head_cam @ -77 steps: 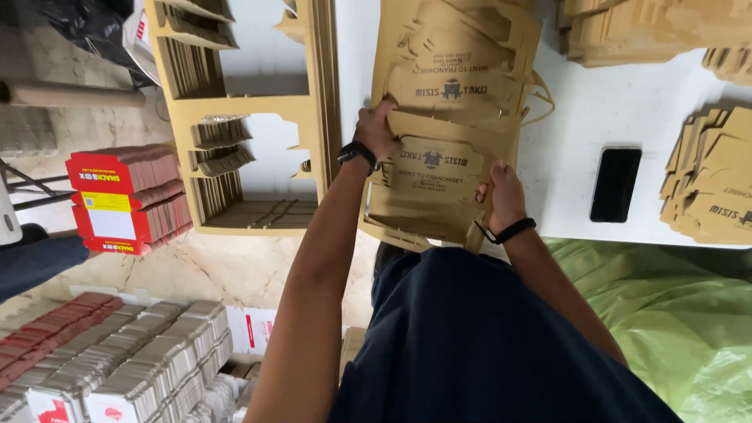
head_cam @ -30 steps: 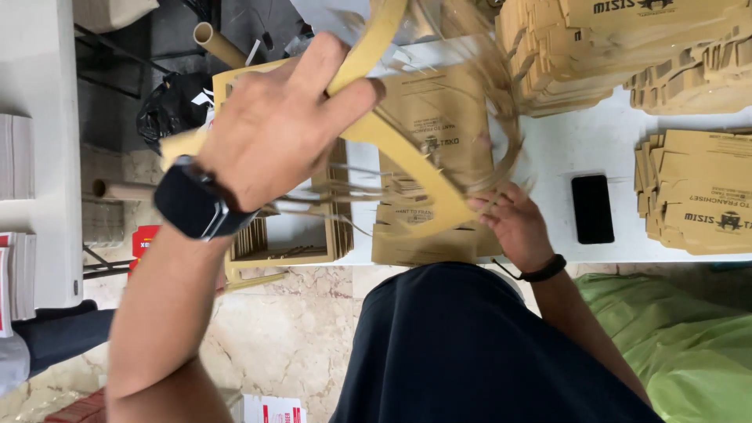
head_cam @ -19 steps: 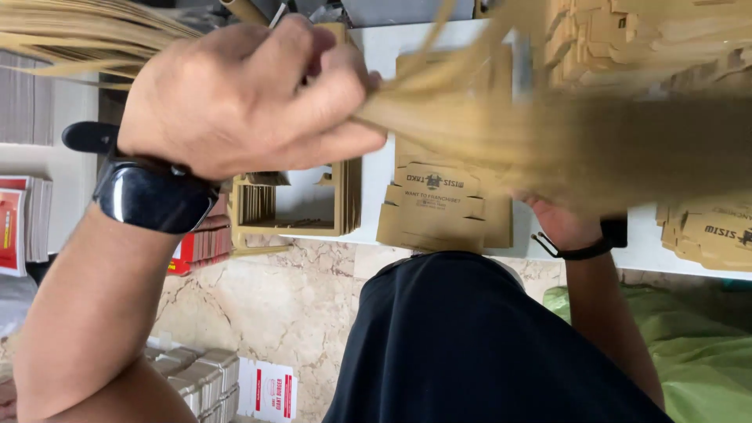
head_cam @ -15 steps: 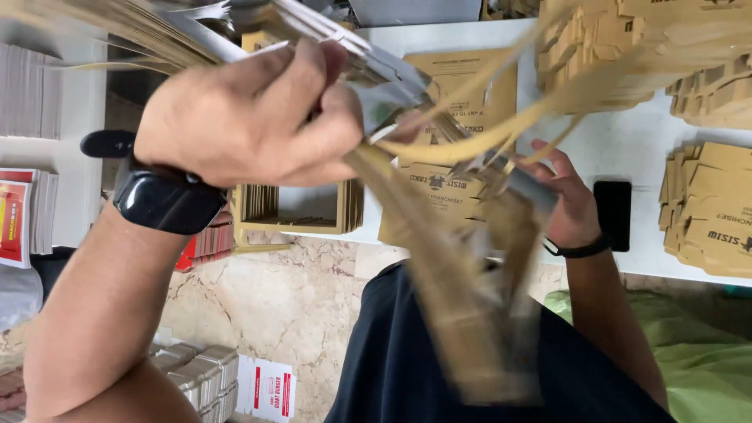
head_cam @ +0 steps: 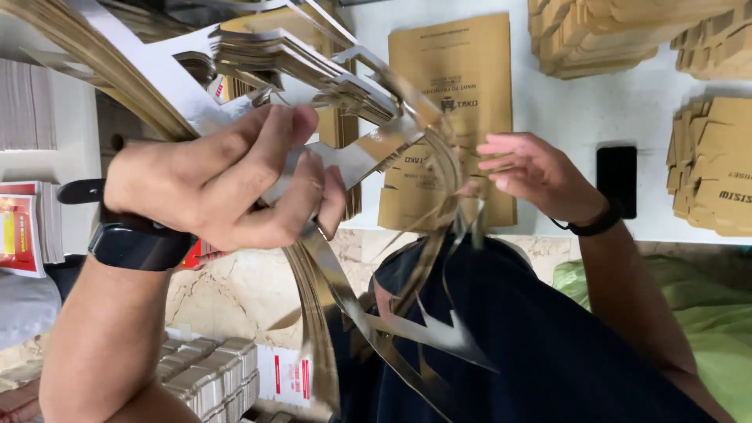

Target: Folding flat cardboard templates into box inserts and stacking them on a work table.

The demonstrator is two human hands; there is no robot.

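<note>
**Cardboard offcuts lifted over the table**

Our left hand [head_cam: 223, 180] clenches the cardboard offcuts [head_cam: 345, 117] at nine o'clock; our right hand [head_cam: 533, 174], fingers spread, touches their strips. Beyond: white table [head_cam: 619, 102], flat brown cartons [head_cam: 454, 117], stacks [head_cam: 721, 164], black phone [head_cam: 616, 180].

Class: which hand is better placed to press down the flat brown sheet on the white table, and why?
Right. The right hand hovers open just over the sheet; the left hand is raised and gripping the cardboard strips.

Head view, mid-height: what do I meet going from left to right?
Red-and-white packets → black wristwatch → left hand gripping cardboard offcut strips → right hand on flat brown cardboard sheets → black phone → stack of brown cartons.
</note>
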